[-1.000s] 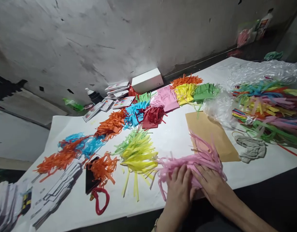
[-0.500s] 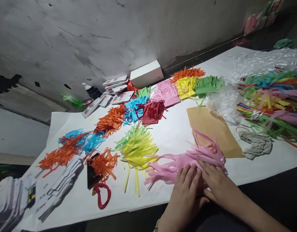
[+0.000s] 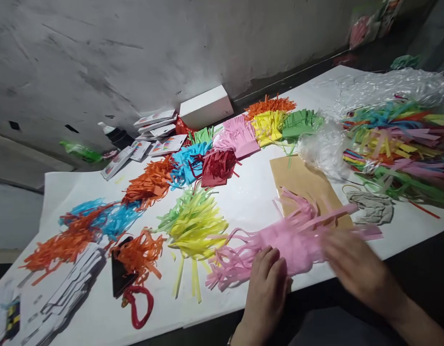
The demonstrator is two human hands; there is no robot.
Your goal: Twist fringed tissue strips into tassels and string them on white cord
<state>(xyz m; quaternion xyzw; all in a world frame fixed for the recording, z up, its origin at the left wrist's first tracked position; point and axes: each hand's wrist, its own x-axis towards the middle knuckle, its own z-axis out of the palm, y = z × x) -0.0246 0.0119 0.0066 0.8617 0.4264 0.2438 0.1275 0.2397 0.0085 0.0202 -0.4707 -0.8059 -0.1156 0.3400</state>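
Hands (image 3: 268,278) on pink strips (image 3: 279,240) | yellow strips (image 3: 196,226) beside | brown sheet (image 3: 301,180) behind

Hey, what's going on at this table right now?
A person is working a bundle of pink paper strips at the table's near edge. The left hand presses on it; the right hand is blurred beside it. Yellow-green strips and a tan sheet lie nearby.

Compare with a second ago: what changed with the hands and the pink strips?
The right hand slid rightward along the pink paper strips, now blurred, and the bundle spread wider over the brown sheet. The left hand stayed pressed on the strips. The other coloured piles look unchanged.
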